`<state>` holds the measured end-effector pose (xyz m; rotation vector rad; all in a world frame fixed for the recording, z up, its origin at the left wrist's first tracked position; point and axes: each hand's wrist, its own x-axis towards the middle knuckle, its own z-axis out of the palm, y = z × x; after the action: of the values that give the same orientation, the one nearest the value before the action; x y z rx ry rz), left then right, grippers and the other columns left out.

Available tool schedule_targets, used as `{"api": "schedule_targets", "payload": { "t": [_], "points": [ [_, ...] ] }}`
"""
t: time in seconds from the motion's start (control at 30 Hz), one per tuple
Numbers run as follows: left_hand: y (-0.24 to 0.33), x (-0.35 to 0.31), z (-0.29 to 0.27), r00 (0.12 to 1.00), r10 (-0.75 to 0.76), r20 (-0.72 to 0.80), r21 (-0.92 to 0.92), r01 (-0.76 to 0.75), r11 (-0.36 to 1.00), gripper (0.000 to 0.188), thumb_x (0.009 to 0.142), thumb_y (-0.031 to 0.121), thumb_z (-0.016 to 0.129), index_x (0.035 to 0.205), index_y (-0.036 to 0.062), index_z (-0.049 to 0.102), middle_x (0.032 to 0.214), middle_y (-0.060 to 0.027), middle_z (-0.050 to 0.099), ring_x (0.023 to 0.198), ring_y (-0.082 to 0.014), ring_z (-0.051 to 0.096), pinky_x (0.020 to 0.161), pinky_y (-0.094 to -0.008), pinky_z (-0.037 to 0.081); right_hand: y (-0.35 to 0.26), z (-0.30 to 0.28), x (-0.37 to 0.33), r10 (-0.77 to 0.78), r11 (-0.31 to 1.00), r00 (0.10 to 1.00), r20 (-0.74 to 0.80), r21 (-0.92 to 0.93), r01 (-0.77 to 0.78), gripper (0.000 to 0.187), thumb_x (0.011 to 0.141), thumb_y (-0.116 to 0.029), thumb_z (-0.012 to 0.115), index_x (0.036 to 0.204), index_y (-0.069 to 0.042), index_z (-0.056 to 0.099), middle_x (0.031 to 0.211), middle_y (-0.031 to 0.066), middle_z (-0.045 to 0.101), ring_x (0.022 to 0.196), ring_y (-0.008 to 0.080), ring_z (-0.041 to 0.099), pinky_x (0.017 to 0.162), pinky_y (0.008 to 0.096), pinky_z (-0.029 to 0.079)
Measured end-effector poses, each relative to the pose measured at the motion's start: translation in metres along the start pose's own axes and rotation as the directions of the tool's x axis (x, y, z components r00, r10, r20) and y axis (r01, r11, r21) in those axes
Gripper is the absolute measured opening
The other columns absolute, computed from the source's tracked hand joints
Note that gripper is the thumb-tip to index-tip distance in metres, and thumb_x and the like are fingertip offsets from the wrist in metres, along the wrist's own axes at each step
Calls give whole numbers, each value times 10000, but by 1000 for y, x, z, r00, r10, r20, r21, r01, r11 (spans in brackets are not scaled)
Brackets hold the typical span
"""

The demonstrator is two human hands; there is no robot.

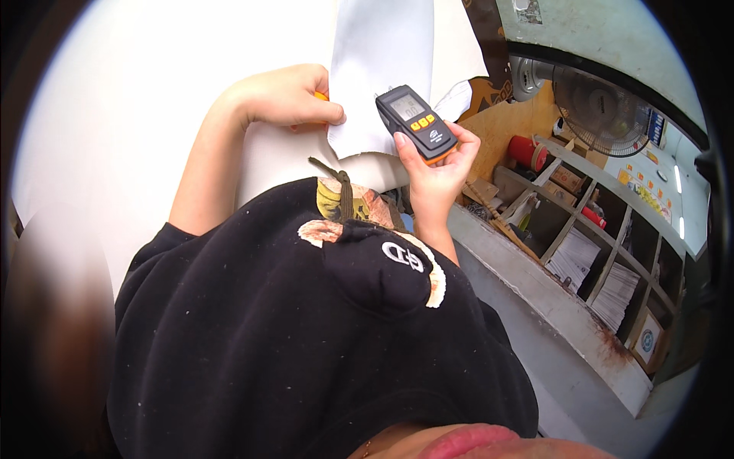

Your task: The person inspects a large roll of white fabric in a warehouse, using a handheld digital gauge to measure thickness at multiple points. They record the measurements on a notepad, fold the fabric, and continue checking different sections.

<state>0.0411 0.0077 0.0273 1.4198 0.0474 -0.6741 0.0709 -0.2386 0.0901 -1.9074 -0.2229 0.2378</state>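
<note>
Black shirt [306,321], then hands [283,98] [440,170], meter [417,122] and sheet [378,57] edge beside open white surface [138,115].

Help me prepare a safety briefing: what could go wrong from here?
The meter has thin bare pins at its top, which might scratch the white sheet.
The right hand grips the meter near its lower end, so a knock could make it slip.
The left hand, around a mostly hidden orange object, is at the sheet's edge and might crease it.
</note>
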Motion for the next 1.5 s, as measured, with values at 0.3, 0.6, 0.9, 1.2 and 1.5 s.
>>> {"api": "schedule_targets", "payload": {
  "t": [0.3,0.6,0.9,1.2,1.5],
  "points": [
    [0,3,-2,999,6,32,1,-6,1000,235,879,220,673,861,-14,667,619,3,559,519,-82,491,484,-252,394,-20,5,11,-121,840,993,6,-533,105,627,704,-249,913,1092,-14,481,948,129,650,844,198,675,747,321,548],
    [2,2,-2,1000,4,18,4,-5,1000,272,876,245,688,877,-25,657,627,-5,565,528,-85,505,488,-254,401,-32,10,22,-186,704,980,71,-686,184,641,683,-376,898,1066,-42,507,778,139,690,715,302,715,650,391,547],
    [7,-3,0,1000,-6,-23,-21,6,1000,271,876,255,683,809,-7,664,622,-5,575,521,-81,502,477,-255,398,-34,13,25,-212,700,973,95,-680,219,634,692,-372,899,1060,-41,503,767,134,691,690,279,714,634,376,545],
    [5,-1,0,999,-13,-36,25,14,1000,283,881,260,672,808,-13,669,612,-4,567,510,-79,498,475,-254,399,-29,11,25,-210,747,974,90,-627,219,652,695,-355,906,1087,-27,501,805,130,689,714,253,710,663,357,553],
    [11,-4,-2,1000,9,-12,25,-9,1000,290,861,270,680,721,18,644,578,-12,558,490,-90,477,466,-264,377,25,-61,73,-56,985,986,-160,151,80,395,942,-164,682,1244,-69,446,1066,84,569,873,142,593,903,391,555]
  ]
}}
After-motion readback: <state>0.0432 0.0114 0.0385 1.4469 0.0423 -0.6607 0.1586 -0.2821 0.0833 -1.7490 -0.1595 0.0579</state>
